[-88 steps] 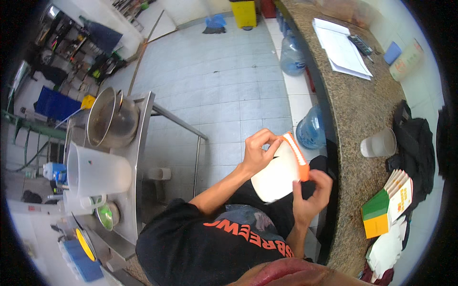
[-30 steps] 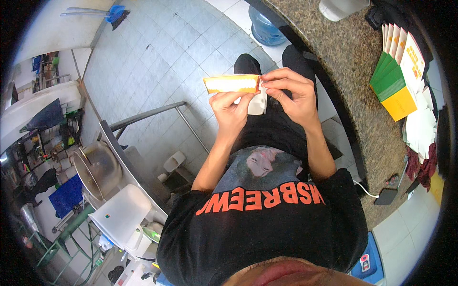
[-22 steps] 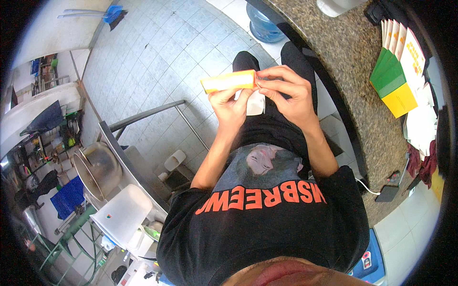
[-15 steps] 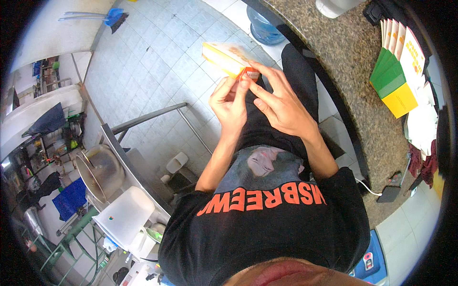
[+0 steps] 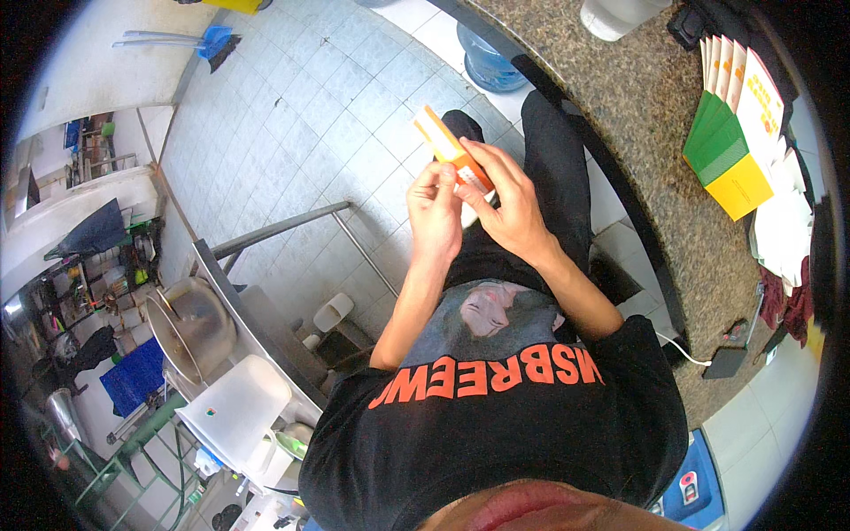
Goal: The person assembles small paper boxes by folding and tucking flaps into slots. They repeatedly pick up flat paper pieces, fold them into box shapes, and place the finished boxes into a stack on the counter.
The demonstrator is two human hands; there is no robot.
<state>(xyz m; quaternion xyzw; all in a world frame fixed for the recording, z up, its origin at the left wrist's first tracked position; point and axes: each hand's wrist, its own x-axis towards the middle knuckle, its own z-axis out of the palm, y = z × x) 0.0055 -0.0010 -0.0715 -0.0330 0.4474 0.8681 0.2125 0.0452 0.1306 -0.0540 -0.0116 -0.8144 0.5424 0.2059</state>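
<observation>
Both hands hold a small orange, yellow and white carton [image 5: 437, 135] in front of my body, above my legs. The carton tilts, its far end pointing up and to the left. My left hand [image 5: 433, 217] has its thumb and fingers closed on the near end. Along the right side of the same carton, my right hand [image 5: 512, 203] is closed, with its thumb near the left fingertips. An orange end face with pale print shows between the two hands. Part of the carton is hidden behind the fingers.
On the right, a granite counter [image 5: 611, 115] bears a fanned stack of green, yellow and white flat cartons [image 5: 730, 146]. A white container [image 5: 617, 16] stands at its far end. A blue water jug [image 5: 491, 62] is on the floor beside it. Leftward are a metal rail [image 5: 279, 232] and a large pot [image 5: 197, 327].
Both hands have come slightly nearer and right with the carton. The carton has turned, so its narrow orange side now shows more than its broad face.
</observation>
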